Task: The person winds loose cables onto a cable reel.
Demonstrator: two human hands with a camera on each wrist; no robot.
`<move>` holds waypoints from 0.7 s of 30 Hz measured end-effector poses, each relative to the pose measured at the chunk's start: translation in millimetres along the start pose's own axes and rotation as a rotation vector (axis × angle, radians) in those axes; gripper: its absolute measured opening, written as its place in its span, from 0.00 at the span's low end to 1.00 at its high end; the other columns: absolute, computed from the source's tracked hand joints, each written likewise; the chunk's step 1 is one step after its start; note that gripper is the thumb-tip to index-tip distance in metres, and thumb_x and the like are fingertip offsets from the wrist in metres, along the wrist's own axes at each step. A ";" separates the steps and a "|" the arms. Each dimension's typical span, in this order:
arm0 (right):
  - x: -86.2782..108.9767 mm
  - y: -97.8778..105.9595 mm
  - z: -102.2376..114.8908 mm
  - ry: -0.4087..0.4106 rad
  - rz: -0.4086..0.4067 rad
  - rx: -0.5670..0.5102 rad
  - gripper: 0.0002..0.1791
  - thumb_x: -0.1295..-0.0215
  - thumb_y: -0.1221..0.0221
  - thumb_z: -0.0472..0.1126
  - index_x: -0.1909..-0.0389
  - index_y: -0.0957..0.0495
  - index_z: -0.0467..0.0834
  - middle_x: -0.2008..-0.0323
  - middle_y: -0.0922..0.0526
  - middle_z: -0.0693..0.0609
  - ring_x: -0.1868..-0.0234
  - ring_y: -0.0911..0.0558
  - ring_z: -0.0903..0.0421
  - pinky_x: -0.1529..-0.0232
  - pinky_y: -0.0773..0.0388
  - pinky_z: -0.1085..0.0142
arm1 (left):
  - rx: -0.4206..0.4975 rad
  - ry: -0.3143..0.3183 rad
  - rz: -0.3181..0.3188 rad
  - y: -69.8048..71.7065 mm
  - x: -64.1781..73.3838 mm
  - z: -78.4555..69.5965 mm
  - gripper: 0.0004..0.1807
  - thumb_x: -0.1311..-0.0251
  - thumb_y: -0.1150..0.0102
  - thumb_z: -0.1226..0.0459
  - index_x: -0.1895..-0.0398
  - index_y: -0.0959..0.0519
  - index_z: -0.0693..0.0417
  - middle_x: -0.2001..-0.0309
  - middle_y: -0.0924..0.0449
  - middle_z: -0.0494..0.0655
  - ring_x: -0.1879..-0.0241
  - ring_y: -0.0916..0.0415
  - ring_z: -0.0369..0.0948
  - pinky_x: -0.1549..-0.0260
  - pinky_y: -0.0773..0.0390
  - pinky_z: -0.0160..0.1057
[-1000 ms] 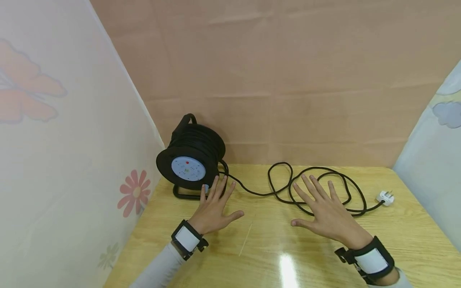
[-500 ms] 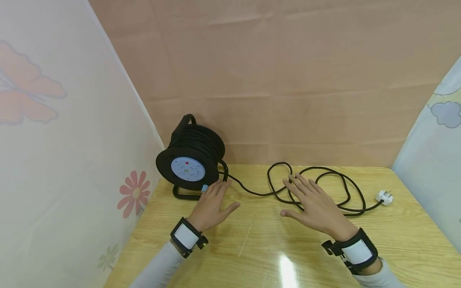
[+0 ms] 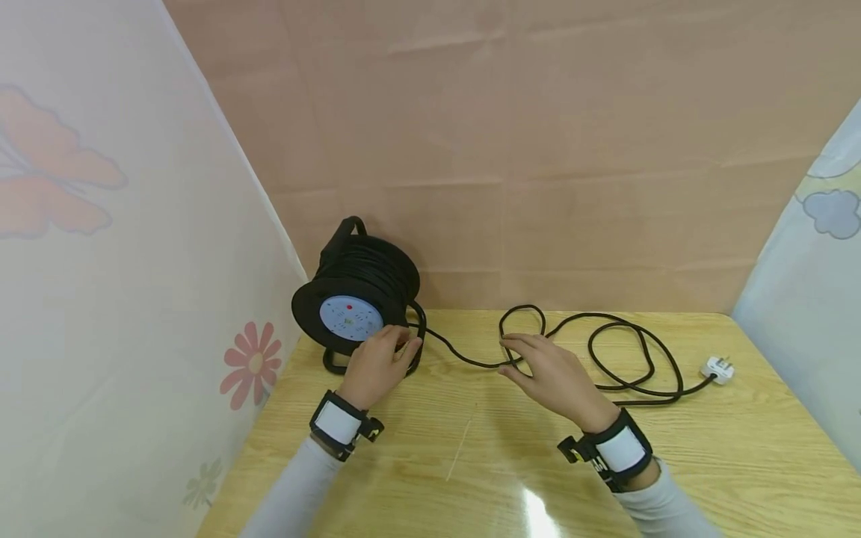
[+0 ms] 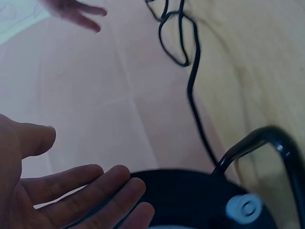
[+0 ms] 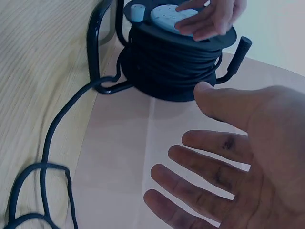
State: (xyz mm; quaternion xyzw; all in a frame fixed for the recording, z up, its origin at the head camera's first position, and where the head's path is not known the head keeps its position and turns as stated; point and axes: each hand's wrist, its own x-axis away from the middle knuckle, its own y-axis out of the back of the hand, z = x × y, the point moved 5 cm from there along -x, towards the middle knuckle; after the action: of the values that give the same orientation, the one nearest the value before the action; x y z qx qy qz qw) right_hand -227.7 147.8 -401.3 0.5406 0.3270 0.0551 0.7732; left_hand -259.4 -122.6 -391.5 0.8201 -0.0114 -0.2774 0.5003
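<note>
A black cable reel (image 3: 368, 267) stands at the table's back left, with a pale socket panel (image 3: 344, 314) facing forward. From it a black cable (image 3: 471, 362) runs right in loose loops to a white plug (image 3: 718, 369). My left hand (image 3: 374, 366) is at the front of the reel's lower right rim, fingers loosely bent. In the left wrist view a pale knob (image 4: 244, 208) shows on the reel's face, apart from the fingers. My right hand (image 3: 554, 377) hovers by the cable's loops. Its fingers (image 5: 205, 191) are spread with nothing between them in the right wrist view.
The wooden table (image 3: 498, 463) ends at a brown paper backdrop (image 3: 511, 164). A patterned white panel (image 3: 168, 261) rises at the left, close to the reel. Another pale panel (image 3: 821, 299) stands on the right. The reel's tubular frame (image 5: 94, 52) sticks out at its side.
My right hand has moved left over the cable's loops, and its fingers have drawn together. The left hand has shifted slightly up and left to the reel's front, its fingers bending. Reel and cable look unmoved.
</note>
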 end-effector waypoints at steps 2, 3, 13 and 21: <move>-4.3 -2.1 3.3 -0.002 0.003 -0.021 0.26 0.36 0.39 0.55 0.43 0.23 0.44 0.43 0.22 0.47 0.44 0.24 0.48 0.55 0.21 0.51 | 0.008 -0.009 -0.033 6.3 -4.2 2.0 0.16 0.32 0.46 0.51 0.57 0.19 0.53 0.62 0.19 0.43 0.65 0.22 0.39 0.72 0.20 0.41; -6.6 -3.2 4.7 -0.005 0.005 -0.027 0.25 0.36 0.39 0.55 0.43 0.23 0.45 0.44 0.22 0.48 0.45 0.23 0.48 0.56 0.21 0.51 | 0.011 -0.011 -0.044 9.1 -6.6 3.1 0.15 0.32 0.47 0.52 0.58 0.19 0.53 0.63 0.19 0.43 0.66 0.22 0.38 0.73 0.21 0.40; -33.5 -14.2 20.0 -0.026 0.019 -0.078 0.21 0.36 0.39 0.54 0.47 0.21 0.48 0.48 0.19 0.51 0.54 0.19 0.54 0.61 0.20 0.56 | 0.060 0.015 -0.086 33.8 -28.4 11.5 0.17 0.29 0.52 0.50 0.58 0.19 0.51 0.64 0.20 0.42 0.68 0.24 0.37 0.73 0.22 0.40; -48.1 -32.3 39.2 -0.029 0.027 -0.150 0.13 0.34 0.40 0.49 0.53 0.18 0.50 0.53 0.17 0.54 0.59 0.18 0.58 0.67 0.20 0.61 | 0.067 0.058 -0.184 62.3 -34.6 27.0 0.20 0.29 0.53 0.49 0.62 0.19 0.53 0.66 0.19 0.46 0.72 0.23 0.40 0.73 0.22 0.44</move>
State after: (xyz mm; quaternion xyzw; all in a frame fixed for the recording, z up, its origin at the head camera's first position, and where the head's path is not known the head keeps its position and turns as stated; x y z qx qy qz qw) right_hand -251.7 82.1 -400.1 0.4863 0.3035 0.0822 0.8152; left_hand -285.1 -165.4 -334.0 0.8417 0.0690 -0.2979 0.4451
